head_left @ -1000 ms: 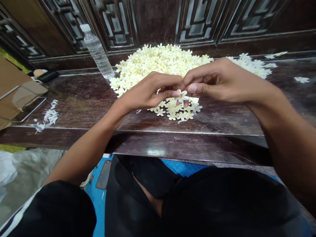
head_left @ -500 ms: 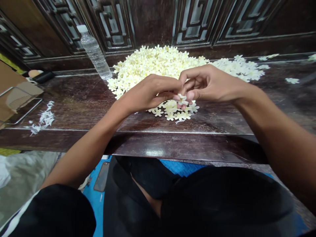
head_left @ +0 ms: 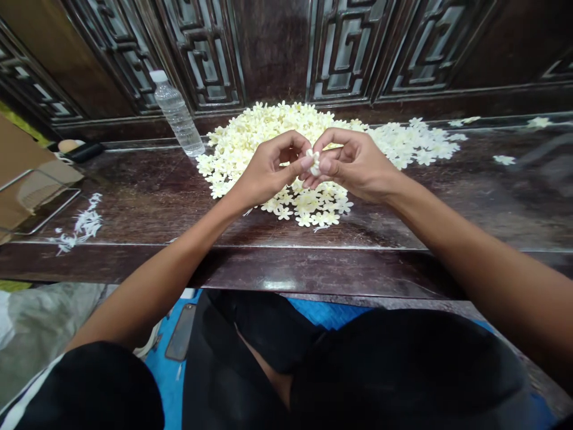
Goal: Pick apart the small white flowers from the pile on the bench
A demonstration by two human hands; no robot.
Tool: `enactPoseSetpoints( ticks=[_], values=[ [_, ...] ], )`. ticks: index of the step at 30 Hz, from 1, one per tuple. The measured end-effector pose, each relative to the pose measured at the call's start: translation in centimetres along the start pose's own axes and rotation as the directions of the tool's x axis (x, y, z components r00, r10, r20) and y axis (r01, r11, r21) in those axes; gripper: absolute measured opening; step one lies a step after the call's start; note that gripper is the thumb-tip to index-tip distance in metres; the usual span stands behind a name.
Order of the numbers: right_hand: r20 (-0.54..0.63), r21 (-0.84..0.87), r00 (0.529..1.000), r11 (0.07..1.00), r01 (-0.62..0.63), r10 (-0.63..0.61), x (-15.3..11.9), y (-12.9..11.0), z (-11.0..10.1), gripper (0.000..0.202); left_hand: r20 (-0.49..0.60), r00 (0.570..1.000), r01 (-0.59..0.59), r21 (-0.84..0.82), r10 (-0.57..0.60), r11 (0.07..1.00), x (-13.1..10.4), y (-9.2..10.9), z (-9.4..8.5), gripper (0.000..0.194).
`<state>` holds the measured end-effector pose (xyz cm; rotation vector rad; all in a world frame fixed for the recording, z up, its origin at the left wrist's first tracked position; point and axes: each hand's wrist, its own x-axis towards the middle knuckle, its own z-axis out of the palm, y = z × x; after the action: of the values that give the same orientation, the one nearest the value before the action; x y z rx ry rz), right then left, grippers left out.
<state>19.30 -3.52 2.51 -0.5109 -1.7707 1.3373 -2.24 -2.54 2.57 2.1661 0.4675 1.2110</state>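
A small white flower (head_left: 314,162) is pinched between the fingertips of both hands, above the front of a heap of pale yellow-white flowers (head_left: 268,128). My left hand (head_left: 274,164) holds it from the left, thumb and forefinger closed on its edge. From the right, my right hand (head_left: 353,161) grips the same flower with thumb and fingertips. The fingertips of the two hands nearly meet. Part of the heap is hidden behind the hands. Whiter flowers (head_left: 416,140) spread out to the right of the heap.
A clear plastic bottle (head_left: 179,116) leans left of the heap on the dark wooden bench (head_left: 143,197). Thin white scraps (head_left: 85,224) lie farther left, near a wire rack and cardboard box (head_left: 31,161). Carved panels rise behind. A phone (head_left: 181,332) rests on the blue mat below.
Both hands have shifted slightly left and up in the view. The flower between them has turned from facing me to a more sideways pose. The camera view has tilted a little.
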Motion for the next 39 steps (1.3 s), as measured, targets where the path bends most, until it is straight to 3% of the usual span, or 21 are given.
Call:
enactPoseSetpoints(
  ticks=[9,19,26,30,34,39],
  values=[
    [0.006,-0.039,1.0,0.999,-0.009,0.01,-0.2,-0.1,0.8,0.059,0.076,0.997,0.033,-0.031,-0.03,0.999,-0.4,0.5,0.1,0.05],
    [-0.107,-0.006,0.993,0.999,0.05,-0.051,-0.6,0.6,2.6,0.061,-0.106,0.993,0.064,0.059,-0.058,0.996,-1.7,0.3,1.5,0.044],
    [-0.165,-0.158,0.982,0.985,0.071,-0.097,-1.0,0.5,3.2,0.048,-0.101,0.991,0.088,0.003,-0.087,0.996,-1.8,0.0,2.3,0.044],
    [-0.176,-0.257,0.967,0.957,0.137,-0.186,-0.7,0.2,3.6,0.043,-0.131,0.983,0.14,0.079,-0.128,0.987,-1.8,0.1,2.4,0.038],
    [-0.16,-0.288,0.965,0.945,0.155,-0.207,-0.3,0.1,3.3,0.048,-0.15,0.986,0.104,0.182,-0.077,0.978,-1.5,0.2,2.0,0.035],
    [-0.106,-0.234,0.979,0.961,0.145,-0.173,-0.2,-0.1,2.4,0.062,-0.112,0.992,0.073,0.194,-0.052,0.978,-1.0,-0.3,1.2,0.037]
  ],
)
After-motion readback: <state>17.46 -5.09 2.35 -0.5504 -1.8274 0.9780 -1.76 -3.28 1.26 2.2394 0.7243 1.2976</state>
